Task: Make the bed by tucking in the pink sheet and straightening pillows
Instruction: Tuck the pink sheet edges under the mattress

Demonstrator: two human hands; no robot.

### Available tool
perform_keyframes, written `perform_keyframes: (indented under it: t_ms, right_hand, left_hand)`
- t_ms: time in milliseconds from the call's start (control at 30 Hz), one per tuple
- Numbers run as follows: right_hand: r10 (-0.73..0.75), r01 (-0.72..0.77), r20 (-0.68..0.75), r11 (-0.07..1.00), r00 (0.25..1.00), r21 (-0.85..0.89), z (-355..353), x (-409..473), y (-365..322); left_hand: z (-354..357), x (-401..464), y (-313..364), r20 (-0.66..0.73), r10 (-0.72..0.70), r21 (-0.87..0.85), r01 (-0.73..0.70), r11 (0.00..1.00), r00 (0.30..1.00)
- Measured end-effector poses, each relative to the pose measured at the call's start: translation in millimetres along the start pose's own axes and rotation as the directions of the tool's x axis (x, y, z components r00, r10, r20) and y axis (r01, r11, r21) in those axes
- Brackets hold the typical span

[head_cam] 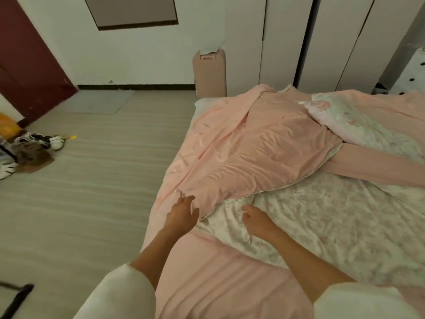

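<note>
A pink sheet (257, 146) lies rumpled and folded over on the bed, its patterned white underside (322, 215) showing to the right. A pale printed pillow (358, 127) lies at the far right on the sheet. My left hand (182, 215) reaches over the bed's left edge, fingers spread and relaxed, touching the pink fold's near corner. My right hand (255, 218) hovers over the patterned fabric with fingers loosely curled, holding nothing.
Pale wood-look floor (87, 185) runs along the bed's left side. A pink bin (209, 74) stands by the wall at the bed's far corner. White wardrobes (322, 42) back the bed. Shoes and clutter (30, 153) lie at the far left by a dark red door (27, 56).
</note>
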State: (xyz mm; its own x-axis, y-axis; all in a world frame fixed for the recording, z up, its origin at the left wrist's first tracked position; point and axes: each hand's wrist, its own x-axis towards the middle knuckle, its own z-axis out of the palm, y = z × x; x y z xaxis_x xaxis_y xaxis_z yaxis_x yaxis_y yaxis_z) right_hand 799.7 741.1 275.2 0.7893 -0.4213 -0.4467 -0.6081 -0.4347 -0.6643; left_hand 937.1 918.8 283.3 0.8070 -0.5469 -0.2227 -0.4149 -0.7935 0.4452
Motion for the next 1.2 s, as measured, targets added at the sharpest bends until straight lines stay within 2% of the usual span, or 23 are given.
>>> perform_keyframes:
  t_ms: [200,300,467,700,867,1033,1200]
  right_hand:
    - [-0.044,0.042,-0.031,0.998,0.999,-0.048,107,40,-129]
    - [-0.049,0.049,0.004,0.990,0.999,-0.132,155,65,-185]
    - [-0.066,0.079,0.083,0.984,0.994,-0.160,231,96,-271]
    - [-0.134,0.153,0.097,0.963,0.986,-0.223,276,151,-361]
    - [-0.173,0.190,0.094,0.956,0.980,-0.225,300,218,-413]
    - [-0.104,0.112,0.058,0.978,0.993,-0.178,304,330,-458]
    - [0.000,0.001,0.009,0.989,1.000,-0.148,276,413,-483]
  left_hand:
    - [-92,14,-150,-0.054,-0.024,-0.048,0.022,0.999,0.998]
    - [-138,9,-225,-0.081,-0.083,-0.034,0.080,0.996,0.993]
    - [-193,1,-326,-0.070,-0.199,-0.072,0.194,0.978,0.978]
    - [-226,28,-389,-0.075,-0.234,-0.153,0.220,0.963,0.969]
    - [-253,81,-436,-0.124,-0.253,-0.209,0.224,0.952,0.959]
    - [-284,198,-474,-0.050,-0.212,-0.188,0.199,0.962,0.976]
    - [-321,313,-472,0.028,-0.136,-0.108,0.139,0.984,0.990]
